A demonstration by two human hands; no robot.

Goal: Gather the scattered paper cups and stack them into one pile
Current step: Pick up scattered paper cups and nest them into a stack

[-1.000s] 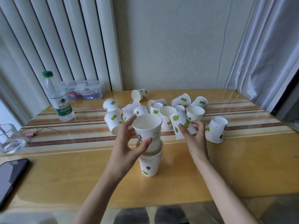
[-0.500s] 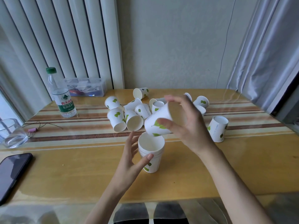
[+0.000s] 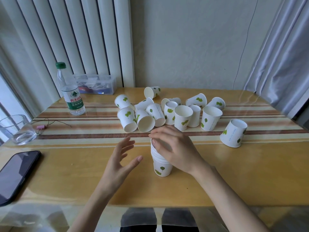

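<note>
A short stack of white paper cups with green leaves [image 3: 161, 166] stands upright on the wooden table [image 3: 234, 173], near its front middle. My right hand [image 3: 173, 148] lies over the top of the stack and hides its rim, fingers wrapped on the top cup. My left hand [image 3: 120, 158] hovers just left of the stack, fingers spread, touching nothing. Behind them lie several scattered cups [image 3: 145, 121], some upright, some tipped on their sides. One cup stands upside down alone [image 3: 233, 135] at the right.
A water bottle [image 3: 71, 92] stands at the back left, with a clear plastic box [image 3: 97, 84] behind it. At the left edge are a glass [image 3: 15, 129], a small cable with a pink clip [image 3: 41, 127] and a black phone [image 3: 15, 173].
My right hand carried a cup from the pile and set it down into the stack. My left hand let go of the stack and drew back to the left.
</note>
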